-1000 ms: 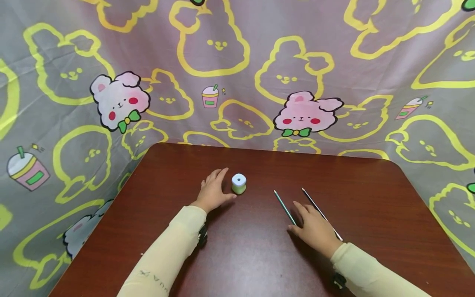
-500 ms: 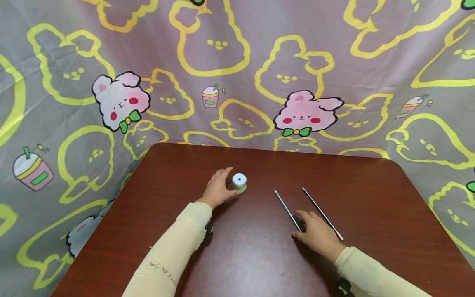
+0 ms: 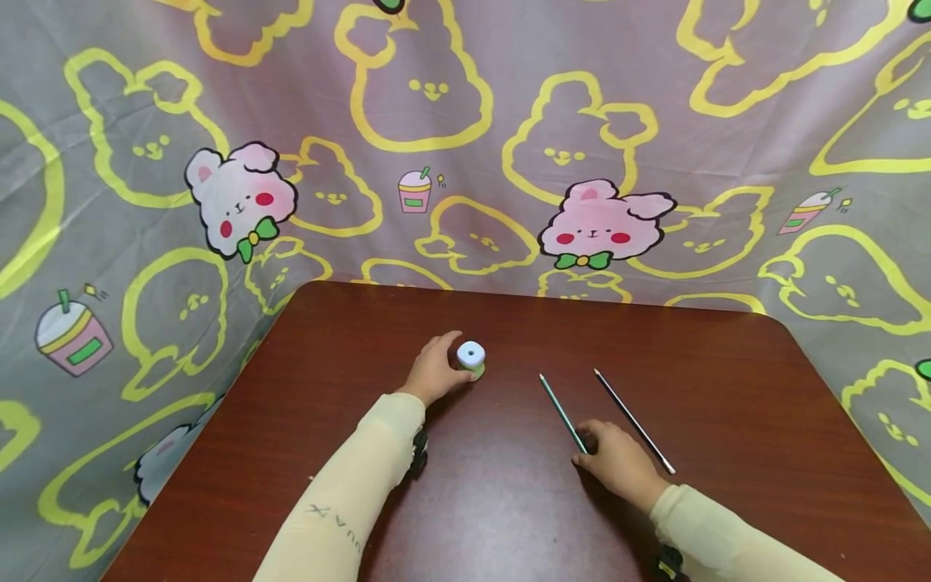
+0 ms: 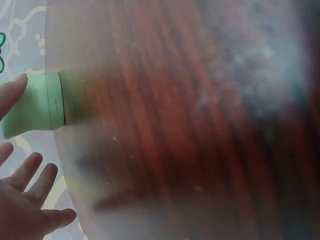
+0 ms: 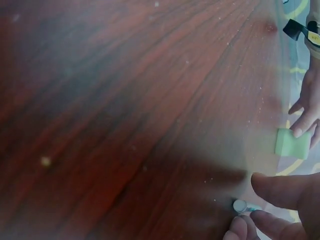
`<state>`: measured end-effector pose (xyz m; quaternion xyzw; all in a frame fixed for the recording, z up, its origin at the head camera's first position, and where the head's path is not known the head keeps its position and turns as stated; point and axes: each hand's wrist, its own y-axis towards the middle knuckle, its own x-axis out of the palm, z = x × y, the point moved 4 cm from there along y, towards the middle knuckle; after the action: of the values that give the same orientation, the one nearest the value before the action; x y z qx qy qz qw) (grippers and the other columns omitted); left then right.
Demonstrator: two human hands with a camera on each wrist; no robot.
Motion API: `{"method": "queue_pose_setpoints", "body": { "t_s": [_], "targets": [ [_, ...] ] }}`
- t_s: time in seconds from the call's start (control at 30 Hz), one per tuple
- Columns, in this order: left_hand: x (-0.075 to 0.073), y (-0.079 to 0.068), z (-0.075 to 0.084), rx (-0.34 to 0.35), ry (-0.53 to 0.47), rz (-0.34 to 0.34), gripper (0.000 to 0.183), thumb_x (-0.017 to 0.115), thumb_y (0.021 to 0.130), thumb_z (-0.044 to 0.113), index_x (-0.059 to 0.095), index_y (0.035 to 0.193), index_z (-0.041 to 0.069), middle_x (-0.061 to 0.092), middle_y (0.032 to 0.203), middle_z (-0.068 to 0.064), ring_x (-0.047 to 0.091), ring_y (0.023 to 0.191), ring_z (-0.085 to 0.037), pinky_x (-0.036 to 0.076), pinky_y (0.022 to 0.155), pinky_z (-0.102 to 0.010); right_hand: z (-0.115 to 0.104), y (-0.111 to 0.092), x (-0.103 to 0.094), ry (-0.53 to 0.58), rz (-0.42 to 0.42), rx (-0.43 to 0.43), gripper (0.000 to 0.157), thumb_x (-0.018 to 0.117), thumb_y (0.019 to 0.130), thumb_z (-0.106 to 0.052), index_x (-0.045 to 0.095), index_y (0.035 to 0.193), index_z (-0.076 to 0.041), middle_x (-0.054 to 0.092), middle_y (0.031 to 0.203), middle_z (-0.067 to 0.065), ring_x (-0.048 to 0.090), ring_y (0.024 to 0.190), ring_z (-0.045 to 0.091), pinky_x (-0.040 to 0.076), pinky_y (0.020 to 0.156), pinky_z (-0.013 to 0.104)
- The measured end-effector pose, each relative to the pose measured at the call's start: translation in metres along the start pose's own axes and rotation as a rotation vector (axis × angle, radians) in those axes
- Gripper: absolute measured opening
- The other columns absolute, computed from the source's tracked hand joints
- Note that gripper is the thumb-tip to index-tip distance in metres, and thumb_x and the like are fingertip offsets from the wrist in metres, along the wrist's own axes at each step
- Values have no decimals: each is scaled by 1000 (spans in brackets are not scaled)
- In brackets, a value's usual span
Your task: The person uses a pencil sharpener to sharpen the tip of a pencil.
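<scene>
A small pencil sharpener (image 3: 471, 354) with a green body and a white top with a hole stands on the table. Beside it is my left hand (image 3: 434, 372), with the thumb at the near side of the green body (image 4: 37, 107) and the other fingers spread apart from it. My right hand (image 3: 618, 462) is over the lower end of a teal pencil (image 3: 558, 406). In the right wrist view the pencil's round end (image 5: 240, 206) lies by the fingertips, while the thumb (image 5: 275, 190) is apart from it.
A dark pencil (image 3: 631, 416) with a white end lies to the right of the teal one. The brown table (image 3: 364, 323) has a rounded far edge. Behind it hangs a patterned cloth (image 3: 465, 162).
My left hand has moved right, up to the sharpener. My right hand has shifted slightly toward me along the teal pencil, its fingers bending more.
</scene>
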<state>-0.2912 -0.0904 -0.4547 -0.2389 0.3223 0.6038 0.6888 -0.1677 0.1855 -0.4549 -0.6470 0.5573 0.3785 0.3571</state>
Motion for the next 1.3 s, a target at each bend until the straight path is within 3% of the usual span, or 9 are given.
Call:
{"method": "queue_pose_setpoints", "body": {
  "t_s": [0.47, 0.7, 0.9, 1.1, 1.3],
  "targets": [
    [7, 2, 2, 24, -23, 19, 54, 83, 74, 22, 62, 123, 11, 65, 117, -9, 54, 109, -32, 34, 94, -54, -1, -1, -1, 27, 26, 30, 26, 75, 74, -8, 70, 98, -5, 63, 71, -4, 57, 64, 13, 46, 58, 37],
    [6, -1, 2, -11, -70, 25, 54, 82, 75, 18, 61, 124, 10, 66, 117, -11, 58, 109, -31, 33, 100, -53, 3, 2, -1, -11, 20, 47, 24, 71, 70, -10, 70, 94, -8, 65, 75, -2, 60, 67, 16, 46, 58, 39],
    [2, -4, 5, -18, -79, 49, 57, 82, 74, 16, 59, 126, 9, 65, 117, -12, 59, 108, -30, 43, 94, -48, 8, 6, -3, -35, 34, 42, 21, 71, 70, -13, 68, 90, -10, 65, 75, -1, 59, 66, 17, 46, 57, 41],
    [-2, -6, 5, -4, -98, 74, 54, 82, 74, 13, 60, 123, 10, 65, 116, -9, 60, 105, -27, 46, 90, -45, 12, 8, -11, 0, 65, 62, 24, 69, 73, -14, 69, 96, -8, 65, 76, -1, 58, 65, 17, 45, 55, 40],
    [-6, -6, 3, 22, -97, 86, 54, 81, 74, 10, 60, 123, 8, 64, 118, -11, 59, 106, -28, 45, 91, -46, 13, 8, -18, 53, 66, 73, 23, 66, 77, -14, 67, 100, -6, 59, 60, -8, 54, 56, 10, 42, 52, 35]
  ]
}}
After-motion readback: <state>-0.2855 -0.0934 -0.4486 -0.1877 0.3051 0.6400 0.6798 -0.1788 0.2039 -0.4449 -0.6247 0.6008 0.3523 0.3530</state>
